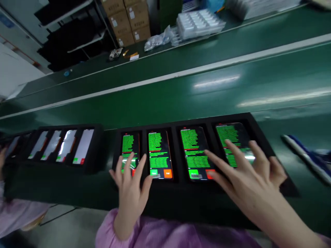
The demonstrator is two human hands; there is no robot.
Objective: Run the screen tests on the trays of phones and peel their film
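Note:
Several smartphones lie in the slots of a black foam tray (177, 137) in front of me, their screens lit with green text on black. My left hand (132, 191) is spread over the leftmost smartphone (128, 143) and covers its lower part. Beside it, the second smartphone (158, 148) shows a green and an orange-red button at the bottom. My right hand (245, 172) has its fingers apart, thumb and index near the lower right of the third smartphone (192, 144). Its other fingers reach over the rightmost smartphone (229, 132), partly hiding it. Neither hand holds anything.
To the left, another black tray (97, 144) holds several phones with pale screens. A co-worker's hand (2, 162) shows at the left edge. A blue and white object (305, 155) lies at right. Plastic trays (199, 24) and a plastic bag (159, 40) rest beyond the green bench (165, 100).

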